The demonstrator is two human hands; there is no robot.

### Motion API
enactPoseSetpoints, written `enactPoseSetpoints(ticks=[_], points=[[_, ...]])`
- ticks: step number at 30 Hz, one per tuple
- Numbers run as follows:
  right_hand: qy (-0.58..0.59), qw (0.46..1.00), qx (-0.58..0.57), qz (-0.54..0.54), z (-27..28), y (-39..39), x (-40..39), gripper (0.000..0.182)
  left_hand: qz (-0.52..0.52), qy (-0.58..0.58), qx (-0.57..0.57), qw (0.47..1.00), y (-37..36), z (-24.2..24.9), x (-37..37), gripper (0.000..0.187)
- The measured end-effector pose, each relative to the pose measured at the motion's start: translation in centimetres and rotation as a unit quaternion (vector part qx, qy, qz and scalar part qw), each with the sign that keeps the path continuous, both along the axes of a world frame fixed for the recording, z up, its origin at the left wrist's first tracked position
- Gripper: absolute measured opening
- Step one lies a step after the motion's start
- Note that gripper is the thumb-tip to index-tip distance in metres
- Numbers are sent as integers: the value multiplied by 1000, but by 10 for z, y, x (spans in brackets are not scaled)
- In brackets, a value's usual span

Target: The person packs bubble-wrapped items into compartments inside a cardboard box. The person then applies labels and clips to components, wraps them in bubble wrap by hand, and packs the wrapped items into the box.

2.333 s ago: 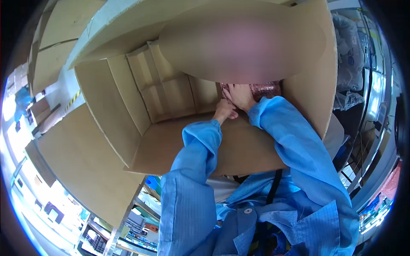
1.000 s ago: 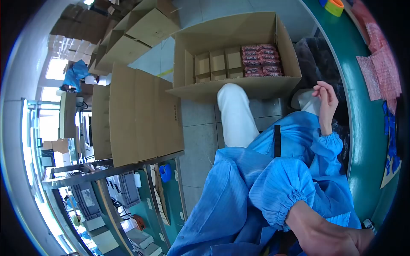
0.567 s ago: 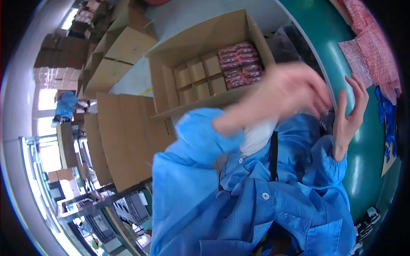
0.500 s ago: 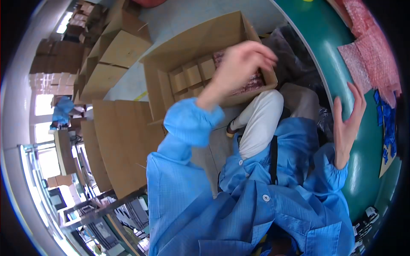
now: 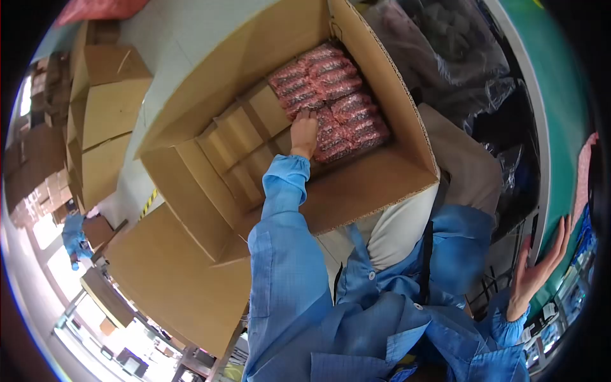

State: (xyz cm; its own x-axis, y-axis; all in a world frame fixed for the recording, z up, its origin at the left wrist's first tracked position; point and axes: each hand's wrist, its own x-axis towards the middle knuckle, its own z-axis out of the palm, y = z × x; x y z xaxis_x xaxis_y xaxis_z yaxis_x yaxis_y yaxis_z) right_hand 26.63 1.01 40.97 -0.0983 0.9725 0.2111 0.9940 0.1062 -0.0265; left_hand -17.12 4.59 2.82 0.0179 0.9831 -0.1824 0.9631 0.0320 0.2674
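Packs (image 5: 356,118) lay in box (image 5: 223,76), toward its 2 o'clock side, in pink bubble wrap. Left hand (image 5: 304,135) reached in, fingers at packs' edge; packs spread from 12 to 3 o'clock of it. Could not tell whether hand gripped any. Dividers (image 5: 251,121) stood at 9 o'clock of hand. Right hand (image 5: 534,277), thumb and fingers wide apart, was at 4 o'clock of packs, beside bench (image 5: 560,76). Cardboard (image 5: 178,280) was at 7 o'clock of box.
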Motion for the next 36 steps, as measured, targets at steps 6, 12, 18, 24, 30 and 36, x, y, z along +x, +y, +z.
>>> enactPoseSetpoints(ticks=[6, 12, 18, 24, 30, 36], points=[[2, 1000, -5, -10, -2, -3, 6, 63, -81, 163, -65, 981, 3, 5, 0, 36], [12, 1000, -9, -7, 3, -2, 4, 63, -74, 197, -40, 977, -2, -21, 0, 31], [4, 1000, 9, 1, -3, -5, 8, 61, -47, 128, -118, 984, 1, -18, -3, 15], [25, 1000, 3, -9, 1, -2, -1, 61, -58, 110, -155, 980, 9, -24, -7, 19], [66, 997, -23, -16, 8, -2, 0, 62, 39, 24, -238, 970, 9, -17, 24, 30], [34, 999, -25, 11, 12, -4, 1, 68, -63, -168, -159, 971, 23, 70, 86, 33]])
